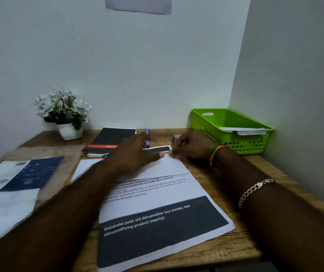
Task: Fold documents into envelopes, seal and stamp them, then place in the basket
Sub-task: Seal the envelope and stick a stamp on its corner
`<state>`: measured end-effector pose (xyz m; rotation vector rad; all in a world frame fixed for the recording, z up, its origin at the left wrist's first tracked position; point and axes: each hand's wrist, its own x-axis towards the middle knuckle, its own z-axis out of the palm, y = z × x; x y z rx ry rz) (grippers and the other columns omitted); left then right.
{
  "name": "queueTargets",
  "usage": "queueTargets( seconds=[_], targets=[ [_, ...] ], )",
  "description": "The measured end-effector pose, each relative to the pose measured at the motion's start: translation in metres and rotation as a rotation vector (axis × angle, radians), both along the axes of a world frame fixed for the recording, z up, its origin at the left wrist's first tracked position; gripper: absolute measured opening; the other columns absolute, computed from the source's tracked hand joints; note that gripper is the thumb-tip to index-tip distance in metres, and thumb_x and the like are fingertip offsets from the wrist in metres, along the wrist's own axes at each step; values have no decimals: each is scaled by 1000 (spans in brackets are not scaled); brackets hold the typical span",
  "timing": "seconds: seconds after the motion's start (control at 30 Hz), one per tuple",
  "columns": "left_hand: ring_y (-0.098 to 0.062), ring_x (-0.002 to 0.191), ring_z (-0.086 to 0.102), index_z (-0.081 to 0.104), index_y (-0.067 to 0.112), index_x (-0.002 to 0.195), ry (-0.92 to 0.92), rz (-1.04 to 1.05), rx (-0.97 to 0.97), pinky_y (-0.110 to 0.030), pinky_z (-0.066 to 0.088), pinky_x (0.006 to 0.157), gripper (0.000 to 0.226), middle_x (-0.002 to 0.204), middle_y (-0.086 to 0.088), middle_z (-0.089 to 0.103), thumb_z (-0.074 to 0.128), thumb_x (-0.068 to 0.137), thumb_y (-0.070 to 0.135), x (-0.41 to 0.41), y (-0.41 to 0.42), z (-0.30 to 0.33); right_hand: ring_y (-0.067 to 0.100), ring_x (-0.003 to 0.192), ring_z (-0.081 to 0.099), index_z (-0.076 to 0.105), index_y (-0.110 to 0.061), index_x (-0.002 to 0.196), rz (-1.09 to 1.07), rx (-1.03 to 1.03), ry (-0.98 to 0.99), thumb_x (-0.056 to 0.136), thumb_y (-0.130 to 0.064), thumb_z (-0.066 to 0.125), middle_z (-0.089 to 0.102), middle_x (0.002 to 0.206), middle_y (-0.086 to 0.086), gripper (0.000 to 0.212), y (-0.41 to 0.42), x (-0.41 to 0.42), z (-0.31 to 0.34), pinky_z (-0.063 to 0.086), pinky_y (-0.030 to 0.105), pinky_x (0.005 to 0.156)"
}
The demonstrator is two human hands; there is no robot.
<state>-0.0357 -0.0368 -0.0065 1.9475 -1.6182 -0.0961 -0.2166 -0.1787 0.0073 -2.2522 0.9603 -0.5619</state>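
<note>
Your two hands meet at the far edge of a white printed sheet (157, 193) lying on the wooden desk (225, 252). The sheet is thin, smooth paper with a broad dark band across its near end carrying white lettering, and its far part is folded over toward you, so a blank white flap lies across the printed lines. Your left hand (137, 152) lies flat on that flap, fingers long and fairly straight, thumb tip at the folded edge. Your right hand (188, 146) is beside it, fingers curled at the corner of the fold; you seem to pinch the paper there, though motion blur keeps the grip from being certain. The right wrist wears one orange-and-green band, and one silvery chain bracelet sits farther up the forearm.

One green plastic basket (235, 138), rectangular with perforated walls and a handle slot, stands in the far right corner against the wall; white paper, apparently an envelope (245, 130), rests inside it. One dark notebook (112, 138) with an orange stripe lies beyond your left hand, with one blue pen (147, 132) just right of it. One small white pot of white flowers (65, 112) stands at the far left. On the left lies a loose pile of papers (15, 185), one of them dark blue, blurred
</note>
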Motion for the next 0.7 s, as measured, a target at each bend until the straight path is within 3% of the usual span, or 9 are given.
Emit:
queueTargets(
  seconds=[0.07,0.2,0.3,0.4,0.5,0.57,0.63,0.7],
  targets=[
    [-16,105,54,55,33,132,-111,67,127,-32,43,89,76,112,8,57,76,71,72,12,9,3,2,61,54,73,-12,87,30,-70,93,75,-31,88,61,69,-9,27,8,2,3,37,7,47],
    [-18,116,50,60,39,127,-143,63,183,-39,45,103,75,117,10,56,76,64,77,16,16,-1,8,73,56,72,-16,91,18,-112,147,76,-36,87,59,75,-9,29,17,2,8,42,17,59],
    [-15,113,50,62,41,120,-131,38,145,-35,45,97,69,113,13,53,82,62,71,15,14,1,10,70,56,69,-14,87,25,-94,153,76,-38,85,61,77,-4,31,19,-2,10,44,22,63],
    [-9,104,52,61,45,103,-97,1,73,-27,42,86,51,110,14,54,89,63,59,18,12,3,3,50,48,59,-15,72,84,16,35,80,-32,84,56,62,-4,32,20,-8,14,38,16,50],
    [-1,92,54,60,44,88,-59,-16,-77,-11,35,73,29,97,18,54,85,76,37,21,12,6,3,42,41,49,-17,64,127,146,-65,87,-21,79,50,56,-2,38,21,-13,21,33,18,44],
    [9,89,54,59,45,83,-63,-6,-198,-2,31,68,30,90,18,57,80,82,24,21,11,9,6,42,38,49,-16,68,135,248,-128,88,-19,78,45,59,3,36,24,-16,28,26,19,43],
    [17,89,52,59,45,83,-38,-8,-254,-2,32,69,27,89,18,60,76,87,25,20,11,11,13,51,33,52,-13,75,153,314,-199,88,-21,77,41,66,10,30,27,-22,35,20,22,50],
    [12,88,55,57,44,84,-70,8,-230,-11,35,72,13,91,21,60,68,91,42,18,16,18,16,54,32,53,-16,74,133,343,-273,89,-23,76,42,66,9,28,33,-29,42,23,21,50]
  ],
)
